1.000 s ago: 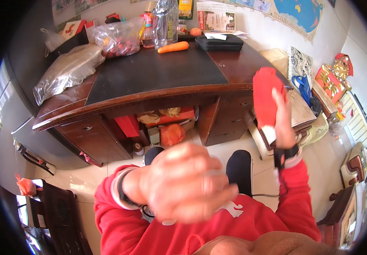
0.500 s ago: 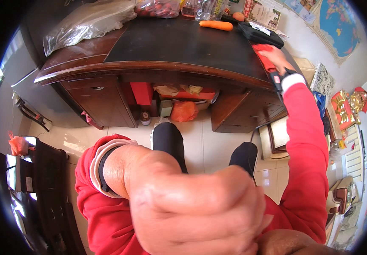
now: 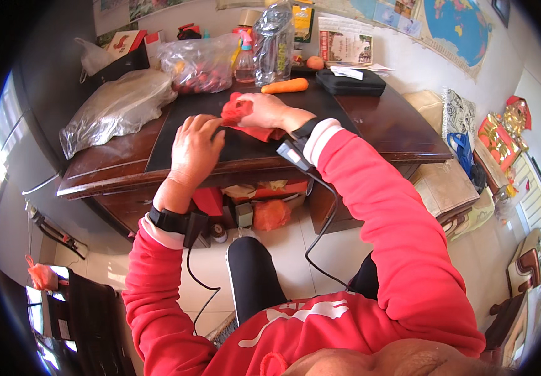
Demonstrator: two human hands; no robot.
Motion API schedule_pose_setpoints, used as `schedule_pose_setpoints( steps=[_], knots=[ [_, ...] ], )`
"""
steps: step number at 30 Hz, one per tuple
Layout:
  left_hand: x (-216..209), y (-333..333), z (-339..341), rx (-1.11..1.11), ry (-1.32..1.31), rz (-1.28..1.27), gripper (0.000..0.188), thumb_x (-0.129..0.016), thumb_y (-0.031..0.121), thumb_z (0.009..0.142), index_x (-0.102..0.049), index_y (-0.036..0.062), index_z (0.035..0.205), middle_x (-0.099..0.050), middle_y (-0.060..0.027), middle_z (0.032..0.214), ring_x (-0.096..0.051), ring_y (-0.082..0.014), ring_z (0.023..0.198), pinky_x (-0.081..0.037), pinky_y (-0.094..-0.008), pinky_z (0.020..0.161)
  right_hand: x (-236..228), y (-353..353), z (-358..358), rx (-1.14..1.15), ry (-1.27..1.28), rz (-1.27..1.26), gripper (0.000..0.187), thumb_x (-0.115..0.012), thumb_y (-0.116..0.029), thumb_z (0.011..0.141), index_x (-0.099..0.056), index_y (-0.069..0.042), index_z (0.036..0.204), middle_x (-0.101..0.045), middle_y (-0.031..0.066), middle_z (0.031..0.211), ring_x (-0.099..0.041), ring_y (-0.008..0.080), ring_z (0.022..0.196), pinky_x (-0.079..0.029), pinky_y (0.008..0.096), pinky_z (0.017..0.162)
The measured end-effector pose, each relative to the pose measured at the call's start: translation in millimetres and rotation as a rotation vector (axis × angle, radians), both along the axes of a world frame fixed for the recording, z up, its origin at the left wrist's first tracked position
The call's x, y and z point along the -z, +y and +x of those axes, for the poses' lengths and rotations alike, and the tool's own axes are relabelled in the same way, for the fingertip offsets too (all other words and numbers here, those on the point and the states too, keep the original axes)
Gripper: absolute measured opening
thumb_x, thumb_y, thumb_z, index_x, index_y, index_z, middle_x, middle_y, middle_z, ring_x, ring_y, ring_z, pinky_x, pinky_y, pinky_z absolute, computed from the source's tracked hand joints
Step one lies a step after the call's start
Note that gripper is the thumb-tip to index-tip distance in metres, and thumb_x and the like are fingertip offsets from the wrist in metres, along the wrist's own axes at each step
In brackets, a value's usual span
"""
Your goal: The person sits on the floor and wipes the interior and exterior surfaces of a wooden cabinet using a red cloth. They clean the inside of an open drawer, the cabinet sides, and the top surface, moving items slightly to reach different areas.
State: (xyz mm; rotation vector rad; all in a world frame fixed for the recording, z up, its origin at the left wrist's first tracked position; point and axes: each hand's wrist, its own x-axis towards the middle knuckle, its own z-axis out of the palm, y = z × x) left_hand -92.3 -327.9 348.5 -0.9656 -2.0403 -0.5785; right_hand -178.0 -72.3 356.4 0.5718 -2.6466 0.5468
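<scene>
My right hand is closed on a red cloth, which lies bunched over the black top of the dark wooden desk. Part of the cloth trails under the hand towards the desk's front edge. Just left of it, my left hand rests palm down near that edge, fingers stretched out and holding nothing. Beyond the cloth lies an orange carrot. A black zipped case with white paper on top sits to the carrot's right.
Along the desk's back stand a plastic bag of red fruit, a spray bottle and a large clear bottle. A clear plastic sheet covers the left end. Black cables hang from both wrists. An orange bag lies below.
My right hand has carried the red cloth from the desk's right end to its middle. My left hand has moved from close before me onto the desk, fingers now stretched out.
</scene>
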Motion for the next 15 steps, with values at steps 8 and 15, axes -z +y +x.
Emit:
schedule_pose_setpoints(
  steps=[8,15],
  knots=[
    [33.4,-40.3,-54.5,-0.352,-0.285,0.026,0.047,-0.07,0.036,0.099,-0.067,0.001,0.13,-0.064,-0.0193,0.131,-0.059,-0.0403,0.124,-0.048,-0.0481,0.107,-1.6,320.8,63.2,0.55,-0.2,-0.19,0.055,-0.084,-0.028,0.083,-0.07,-0.01,0.133,-0.077,0.0103,0.122,-0.073,0.0269,0.113,-0.056,0.0402,0.099],
    [32.0,-27.0,-42.1,-0.448,-0.057,0.003,0.027,-0.068,0.028,0.097,-0.071,0.0029,0.104,-0.067,-0.0166,0.11,-0.062,-0.0372,0.108,-0.05,-0.0491,0.093,-14.7,324.6,64.0,1.141,-0.271,0.106,0.058,-0.071,-0.052,0.09,-0.074,-0.011,0.131,-0.07,0.0166,0.137,-0.066,0.0346,0.13,-0.052,0.0435,0.107]
  ],
)
